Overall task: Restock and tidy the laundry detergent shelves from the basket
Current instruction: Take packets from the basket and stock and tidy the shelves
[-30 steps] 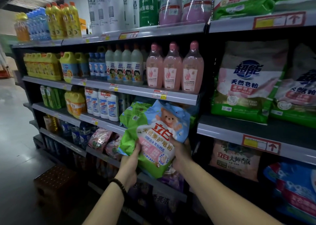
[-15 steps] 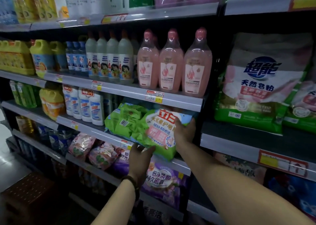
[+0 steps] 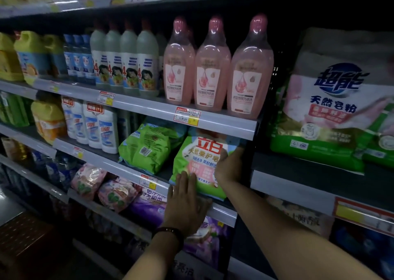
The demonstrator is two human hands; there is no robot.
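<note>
A green, white and pink bag of washing powder (image 3: 199, 158) stands at the right end of the third shelf (image 3: 102, 162), under the pink bottles. My right hand (image 3: 229, 165) grips the bag's right edge. My left hand (image 3: 186, 203) lies flat, fingers together, against the bag's lower front and the shelf lip. A second green bag (image 3: 147, 149) of the same kind leans just to its left, label side turned away.
Three pink bottles (image 3: 213, 66) stand on the shelf above, white and blue bottles (image 3: 93, 126) to the left. Pink and purple bags (image 3: 110, 190) fill the shelf below. Large green-and-white bags (image 3: 332, 109) sit in the right bay. A brown stool (image 3: 23, 235) stands at bottom left.
The bag went from being held in front of the shelf to resting on it. My left hand moved from under the bag to press flat on its front.
</note>
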